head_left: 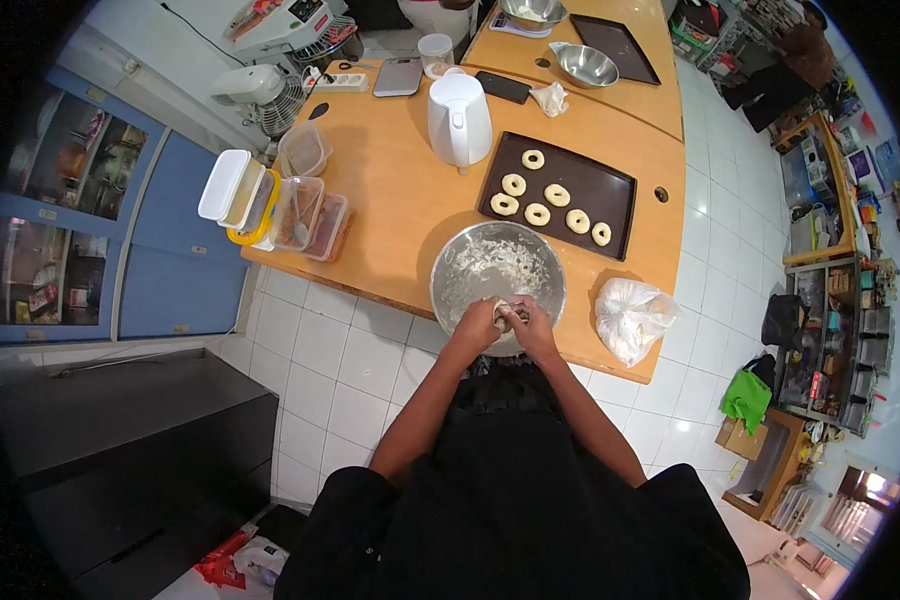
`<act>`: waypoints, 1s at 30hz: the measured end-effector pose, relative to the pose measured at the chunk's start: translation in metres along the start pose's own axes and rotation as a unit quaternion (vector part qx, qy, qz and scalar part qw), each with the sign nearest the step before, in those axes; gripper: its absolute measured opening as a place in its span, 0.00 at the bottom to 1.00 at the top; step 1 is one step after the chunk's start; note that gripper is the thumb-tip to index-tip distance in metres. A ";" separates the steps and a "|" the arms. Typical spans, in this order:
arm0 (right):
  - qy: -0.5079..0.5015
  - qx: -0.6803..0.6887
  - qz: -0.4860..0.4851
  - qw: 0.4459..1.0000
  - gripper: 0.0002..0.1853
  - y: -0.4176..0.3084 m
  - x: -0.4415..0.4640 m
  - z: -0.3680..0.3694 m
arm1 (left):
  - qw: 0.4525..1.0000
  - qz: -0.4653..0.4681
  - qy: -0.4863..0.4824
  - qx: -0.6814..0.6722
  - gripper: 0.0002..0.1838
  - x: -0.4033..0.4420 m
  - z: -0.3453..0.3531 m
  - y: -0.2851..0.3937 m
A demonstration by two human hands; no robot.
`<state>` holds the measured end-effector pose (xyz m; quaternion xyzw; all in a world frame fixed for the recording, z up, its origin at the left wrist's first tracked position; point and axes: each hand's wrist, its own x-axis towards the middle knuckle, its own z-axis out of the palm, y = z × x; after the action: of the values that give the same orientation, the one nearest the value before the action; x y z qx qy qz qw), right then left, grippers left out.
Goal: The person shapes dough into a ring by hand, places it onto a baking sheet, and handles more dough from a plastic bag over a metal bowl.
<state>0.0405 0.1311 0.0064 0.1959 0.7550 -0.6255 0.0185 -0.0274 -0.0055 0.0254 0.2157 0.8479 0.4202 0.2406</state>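
Over the near side of a floury metal bowl (490, 262), my left hand (478, 326) and my right hand (532, 330) meet with their fingers closed around a small piece of pale dough (502, 315). Flour and dough crumbs cling to the inside of the bowl, which sits at the table's front edge. Behind it to the right lies a dark baking tray (595, 185) with several ring-shaped dough pieces (557, 195). A knotted plastic bag with something white (632, 320) rests right of the bowl.
A white kettle (459, 118) stands behind the bowl on the wooden table (380, 240). Plastic containers (298, 205) are stacked at the left. Farther back are a phone (503, 87), a scale (398, 77) and a steel bowl (587, 66). Another person (795, 65) is at the far right.
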 end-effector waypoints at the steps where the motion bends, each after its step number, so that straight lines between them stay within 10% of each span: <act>1: -0.005 -0.009 0.004 1.000 0.17 0.000 0.000 0.000 | 1.000 0.002 0.020 0.012 0.15 -0.001 0.004 -0.005; 11: -0.050 0.173 0.136 0.974 0.18 0.006 -0.007 0.007 | 0.985 0.016 0.172 0.029 0.22 -0.007 0.003 0.002; 30: -0.049 0.111 0.098 0.988 0.18 0.009 -0.006 0.001 | 0.980 -0.062 -0.026 -0.185 0.22 -0.003 0.001 -0.024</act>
<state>0.0485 0.1295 -0.0004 0.2389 0.6564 -0.7093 0.0943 -0.0282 -0.0199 0.0057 0.1249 0.7609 0.5483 0.3236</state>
